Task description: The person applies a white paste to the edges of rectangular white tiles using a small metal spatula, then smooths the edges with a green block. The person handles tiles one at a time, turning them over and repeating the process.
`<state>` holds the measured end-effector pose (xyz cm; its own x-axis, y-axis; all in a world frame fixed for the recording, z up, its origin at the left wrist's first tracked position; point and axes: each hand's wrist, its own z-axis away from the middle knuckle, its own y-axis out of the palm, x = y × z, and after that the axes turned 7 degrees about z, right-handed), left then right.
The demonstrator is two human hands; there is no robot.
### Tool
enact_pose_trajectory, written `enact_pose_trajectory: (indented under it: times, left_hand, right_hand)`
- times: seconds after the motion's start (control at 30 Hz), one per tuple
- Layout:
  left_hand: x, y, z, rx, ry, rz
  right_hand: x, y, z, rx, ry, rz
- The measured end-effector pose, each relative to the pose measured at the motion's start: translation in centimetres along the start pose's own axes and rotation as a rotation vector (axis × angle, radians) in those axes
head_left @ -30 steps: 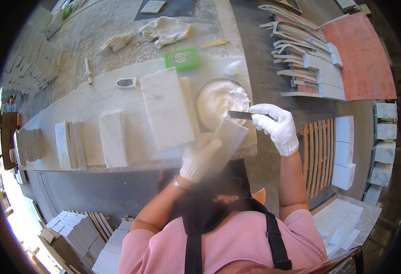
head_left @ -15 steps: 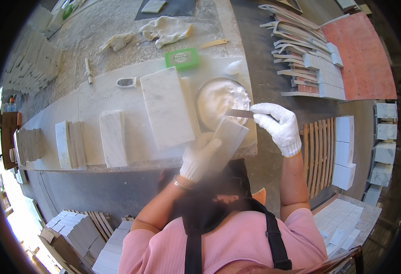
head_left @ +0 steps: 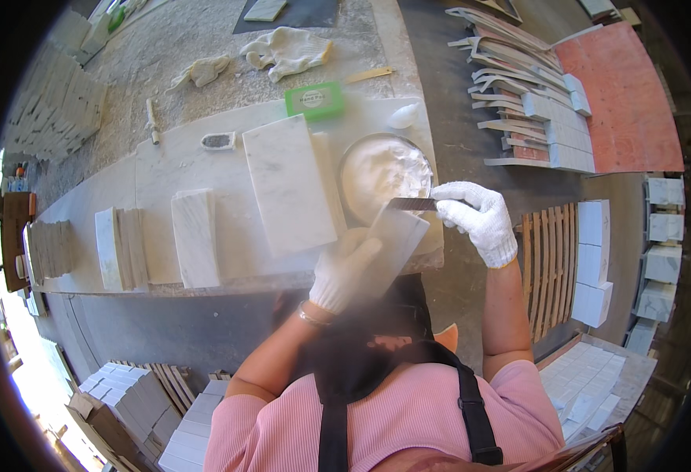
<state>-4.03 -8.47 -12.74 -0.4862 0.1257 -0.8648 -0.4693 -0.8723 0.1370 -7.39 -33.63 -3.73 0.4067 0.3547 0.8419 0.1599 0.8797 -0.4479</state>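
The person's left hand (head_left: pixel 348 267), in a white knit glove, is wrapped around a pale tile (head_left: pixel 395 236), its thumb side lying along the face and the fingers beneath hidden from me. The tile is tilted over the near edge of the table (head_left: pixel 165 169), close to the near right corner, its far end in front of a round bowl (head_left: pixel 385 134). The right hand (head_left: pixel 479 220), gloved alike, is out past the table's right edge and pinches one end of a dark flat blade (head_left: pixel 413 204) in a narrow grip. The blade's other end reaches the tile's far end; I can't tell if they touch.

The bowl stands near the right edge, heaped with white paste (head_left: pixel 385 173). Just left of it lies a big slab (head_left: pixel 289 189). Behind the slab, farther from the near edge, sits a green box (head_left: pixel 314 101), and a white bulb-shaped thing (head_left: pixel 404 116) is by the right edge. Along the near edge, toward the left, are another tile (head_left: pixel 194 238) and a row of thin tiles (head_left: pixel 121 248).
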Motion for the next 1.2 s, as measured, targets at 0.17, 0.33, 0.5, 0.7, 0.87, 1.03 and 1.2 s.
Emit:
enact_pose_trajectory:
  times: [0.17,0.33,0.5,0.7,0.87,1.03,1.2]
  left_hand:
    - [-0.2,-0.1,0.0,0.01,0.008,0.012]
    - [-0.3,-0.4,-0.1,0.026,-0.041,-0.072]
    - [-0.1,0.0,0.1,-0.013,0.004,0.064]
    - [-0.4,-0.2,0.1,0.02,-0.007,0.082]
    - [-0.5,-0.3,0.2,0.024,0.058,0.022]
    - [-0.7,-0.5,0.2,0.059,0.14,-0.113]
    - [-0.8,-0.1,0.0,0.026,0.031,-0.02]
  right_hand:
    - [-0.5,-1.1,-0.4,-0.016,0.0,0.018]
    - [-1.1,-0.7,-2.3,-0.108,-0.072,0.143]
    - [-0.5,0.6,-5.2,-0.062,-0.129,0.525]
    - [0.3,-1.1,-11.4,-0.207,-0.124,0.624]
    - [-0.8,0.5,-16.3,-0.016,-0.152,0.498]
    - [0.4,-0.7,-13.2,-0.087,-0.14,0.273]
    - [1.9,-2.4,-3.7,0.016,-0.241,0.121]
